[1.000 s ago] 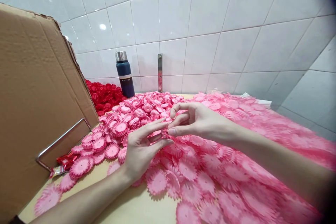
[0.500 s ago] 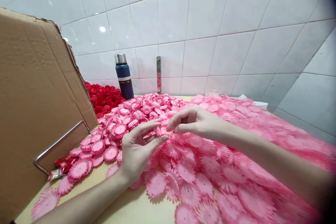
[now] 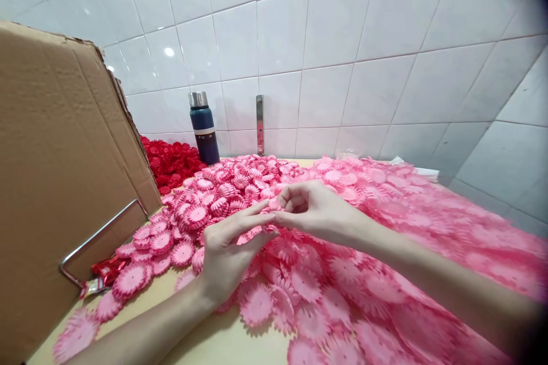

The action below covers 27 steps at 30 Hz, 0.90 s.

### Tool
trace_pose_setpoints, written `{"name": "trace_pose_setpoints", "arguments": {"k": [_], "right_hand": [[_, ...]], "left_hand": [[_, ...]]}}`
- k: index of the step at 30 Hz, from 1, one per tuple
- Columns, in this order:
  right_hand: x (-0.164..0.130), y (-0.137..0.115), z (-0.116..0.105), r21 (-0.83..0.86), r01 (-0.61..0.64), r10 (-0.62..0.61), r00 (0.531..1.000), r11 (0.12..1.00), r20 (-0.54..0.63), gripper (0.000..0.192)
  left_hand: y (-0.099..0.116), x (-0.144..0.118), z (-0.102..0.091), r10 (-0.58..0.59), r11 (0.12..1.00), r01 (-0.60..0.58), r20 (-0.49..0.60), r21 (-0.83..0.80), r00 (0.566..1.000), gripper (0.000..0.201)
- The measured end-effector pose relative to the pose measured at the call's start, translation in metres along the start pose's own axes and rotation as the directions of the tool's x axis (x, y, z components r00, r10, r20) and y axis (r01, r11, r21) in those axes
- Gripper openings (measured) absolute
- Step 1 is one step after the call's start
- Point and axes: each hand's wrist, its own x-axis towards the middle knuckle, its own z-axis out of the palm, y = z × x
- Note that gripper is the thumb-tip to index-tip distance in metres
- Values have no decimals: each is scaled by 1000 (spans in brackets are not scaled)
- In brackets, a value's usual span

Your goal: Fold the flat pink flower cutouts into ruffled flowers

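The right hand (image 3: 314, 208) has curled tighter than a second ago, its fingers now bunched narrow on a small pink flower (image 3: 274, 205). The left hand (image 3: 229, 251) has dropped a little, with its long fingers loosely spread, the tips meeting the same flower from 7 o'clock. Both hands look to be pressing or folding that one piece, held just above the heap.

The pale wooden table (image 3: 214, 342) carries flat pink cutouts (image 3: 342, 291) from 3 to 6 o'clock, cupped ones (image 3: 222, 191) at 11, and red ones (image 3: 171, 162) beyond. Cardboard (image 3: 55, 182) stands at 9, and a blue flask (image 3: 203, 127) stands against the white tiled wall (image 3: 363, 40).
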Motion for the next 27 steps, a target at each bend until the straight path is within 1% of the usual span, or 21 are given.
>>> {"name": "trace_pose_setpoints", "arguments": {"k": [1, 3, 5, 7, 10, 12, 15, 17, 19, 20, 22, 24, 26, 27], "right_hand": [[0, 0, 0, 9, -7, 7, 1000, 1000, -12, 13], [-1, -1, 2, 30, -7, 8, 1000, 1000, -29, 15], [-3, -3, 4, 60, 17, -15, 999, 998, -32, 20], [-6, -6, 5, 92, 50, -47, 998, 994, -36, 25], [-7, -9, 4, 111, 84, -81, 996, 990, -30, 25], [-7, -10, -1, 152, 90, -90, 996, 984, -7, 26], [-6, -11, -12, 230, 107, -111, 994, 967, 3, 27], [-4, -9, -20, 224, 118, -122, 993, 967, 2, 22], [-3, -5, -25, 173, 110, -114, 993, 979, 10, 27], [-2, -4, -27, 141, 99, -102, 995, 985, 14, 33], [-2, -1, -27, 87, 76, -78, 997, 993, 21, 38], [-3, -1, -24, 47, 63, -66, 997, 997, 48, 37], [-5, -4, -21, -3, 65, -65, 995, 998, 78, 34], [-6, -5, -20, -34, 73, -69, 993, 997, 92, 32]], "left_hand": [[1, 1, 1, -33, 999, 33, -9, -21, 999, 35], [2, 3, 4, -142, 982, 137, -31, -127, 989, 31], [3, 5, 7, -270, 935, 249, -54, -252, 961, 27], [3, 8, 8, -375, 885, 334, -69, -326, 925, 25], [-2, 11, 7, -468, 833, 415, -67, -366, 881, 27], [-6, 14, 5, -505, 796, 432, -75, -424, 860, 29], [-11, 18, 2, -530, 748, 392, -127, -535, 838, 30], [-10, 20, 1, -519, 753, 371, -145, -543, 842, 30], [-6, 19, 3, -500, 768, 386, -102, -512, 860, 25], [-4, 18, 3, -487, 779, 400, -65, -483, 871, 21], [-1, 14, 4, -465, 807, 429, 11, -405, 885, 18], [1, 12, 5, -460, 820, 455, 72, -348, 885, 14], [2, 11, 5, -460, 831, 468, 103, -299, 882, 5], [2, 11, 4, -454, 843, 468, 115, -267, 884, 8]]}}
